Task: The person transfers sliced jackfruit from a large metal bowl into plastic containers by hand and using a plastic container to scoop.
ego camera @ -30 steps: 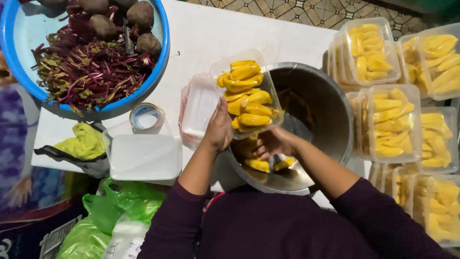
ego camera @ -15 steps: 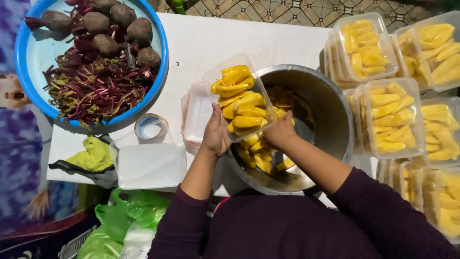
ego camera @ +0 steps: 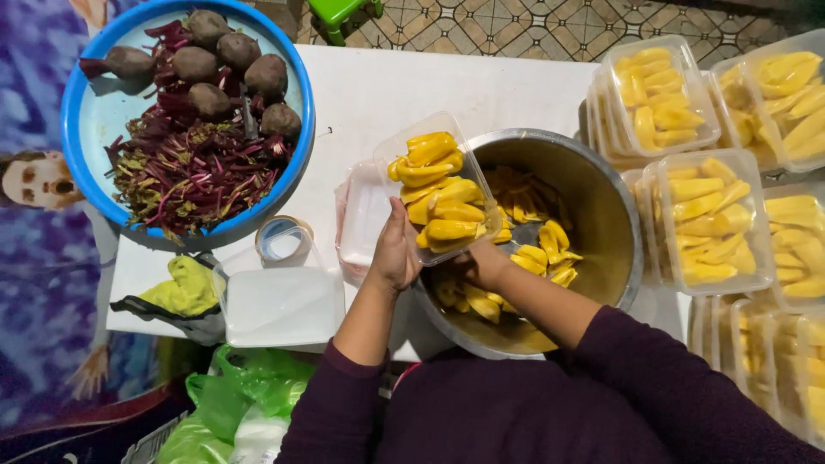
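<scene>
My left hand [ego camera: 395, 253] grips the near-left edge of a clear tray [ego camera: 440, 193], fingers curled under it, thumb against the side. The tray is tilted over the left rim of a steel bowl [ego camera: 601, 206] and is packed with yellow fruit pieces [ego camera: 438, 189]. My right hand [ego camera: 483, 262] sits inside the bowl, just below the tray, and appears to close on loose fruit; the tray hides my fingertips, so I cannot tell the exact grip. More fruit [ego camera: 550, 245] lies in the bowl. Left of the tray is an empty tray [ego camera: 361, 219]. Nearer me lie a lid [ego camera: 279, 305] and a tape roll [ego camera: 284, 241]. Far left stands a blue basin [ego camera: 94, 112] of beets [ego camera: 215, 64]. Filled trays [ego camera: 700, 219] are stacked on the right.
</scene>
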